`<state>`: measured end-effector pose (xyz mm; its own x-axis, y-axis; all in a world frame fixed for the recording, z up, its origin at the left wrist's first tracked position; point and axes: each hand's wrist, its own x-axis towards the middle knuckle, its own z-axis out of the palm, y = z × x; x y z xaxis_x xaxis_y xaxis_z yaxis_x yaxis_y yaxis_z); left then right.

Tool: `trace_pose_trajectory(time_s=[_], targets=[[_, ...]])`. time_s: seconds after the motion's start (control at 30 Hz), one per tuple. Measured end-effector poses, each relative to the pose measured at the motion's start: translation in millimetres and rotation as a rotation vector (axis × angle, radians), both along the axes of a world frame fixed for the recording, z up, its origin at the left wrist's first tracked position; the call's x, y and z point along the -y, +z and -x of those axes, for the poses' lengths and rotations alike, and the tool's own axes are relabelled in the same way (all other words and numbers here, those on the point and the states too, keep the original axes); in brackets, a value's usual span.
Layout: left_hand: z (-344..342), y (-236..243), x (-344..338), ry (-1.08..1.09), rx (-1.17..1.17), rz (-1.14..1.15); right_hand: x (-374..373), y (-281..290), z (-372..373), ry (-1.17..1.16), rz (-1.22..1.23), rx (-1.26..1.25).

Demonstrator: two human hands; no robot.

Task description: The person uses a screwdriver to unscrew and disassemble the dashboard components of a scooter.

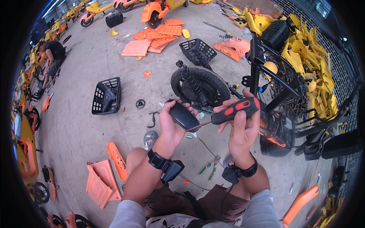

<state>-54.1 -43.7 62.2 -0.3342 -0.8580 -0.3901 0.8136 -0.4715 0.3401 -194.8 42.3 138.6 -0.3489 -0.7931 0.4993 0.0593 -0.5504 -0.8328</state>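
Observation:
My left hand (169,129) is wrapped round a smooth black oval casing (182,114), held up in front of me. In my right hand (243,133) is a screwdriver (235,110) with a black and red handle. Its shaft points left, and the tip meets the lower end of the casing; whether it sits in a screw or a seam I cannot tell. Below and between my forearms, pliers (209,168) with green and yellow handles lie spread on the floor beside a thin cable (205,146).
Beyond my hands lies a black wheel (222,85) with a shock absorber (193,84). A partly stripped scooter frame (255,64) stands at right, near heaped yellow panels (304,57). Black baskets (117,95) and orange panels (136,48) lie about. Another person (55,53) crouches far left.

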Motion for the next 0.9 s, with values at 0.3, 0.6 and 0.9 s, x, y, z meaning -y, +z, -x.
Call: trace_pose_trajectory(time_s=[0.3,0.6,0.9], targets=[[-1.5,-1.3,0.6,0.006,0.003,-0.009,1.3,-0.1,1.0,-0.019,-0.039,-0.104],[-1.4,2.7,-0.1,-0.016,-0.017,0.013,1.5,3.8,2.4,-0.018,-0.049,0.023],[-0.8,2.3,-0.4,-0.013,0.0,0.037,3.9,2.6,2.3,-0.044,-0.076,0.045]])
